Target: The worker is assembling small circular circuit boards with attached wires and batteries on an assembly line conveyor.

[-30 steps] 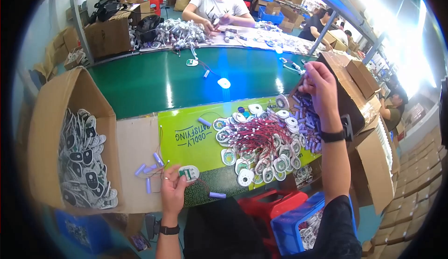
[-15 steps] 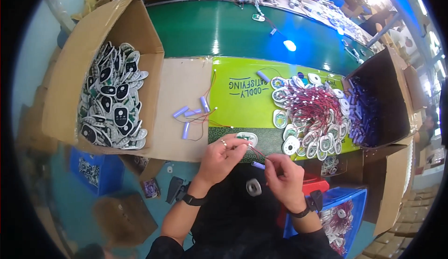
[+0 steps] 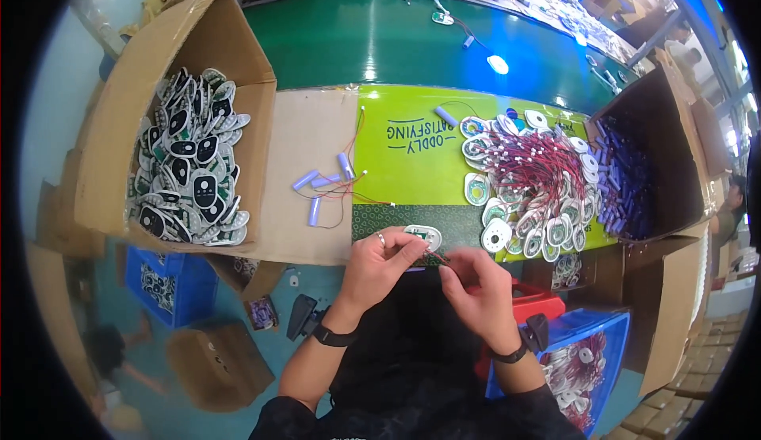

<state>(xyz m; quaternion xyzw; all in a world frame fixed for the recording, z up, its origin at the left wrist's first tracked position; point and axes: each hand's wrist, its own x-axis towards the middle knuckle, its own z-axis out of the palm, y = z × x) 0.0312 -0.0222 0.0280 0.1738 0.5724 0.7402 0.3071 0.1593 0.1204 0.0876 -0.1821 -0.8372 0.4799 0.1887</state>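
Note:
Near the table's front edge, my left hand (image 3: 374,269) is closed on a white oval device shell (image 3: 432,235) with a green circuit board in it. Thin red and black wires (image 3: 435,257) run from my left fingertips to my right hand (image 3: 482,288), which pinches them between thumb and fingers. A bit of a purple battery cell (image 3: 415,269) shows low between the hands, mostly hidden. To the right of my hands lies a pile of white round parts (image 3: 557,230) with tangled red wires (image 3: 529,169). Several purple cells with leads (image 3: 315,211) rest on the cardboard to the left.
A tilted carton (image 3: 252,115) of white-and-black device shells stands left. Another carton (image 3: 680,190) on the right holds many purple cells (image 3: 614,172). Beyond the yellow-green mat (image 3: 400,178) runs a green conveyor (image 3: 317,47); a co-worker's hands are across it. Blue crates (image 3: 194,289) stand below.
My right hand has moved up and left, closer to my left hand, with the wires. The cell below it has shifted left. A white ring-shaped part over my lap is out of sight.

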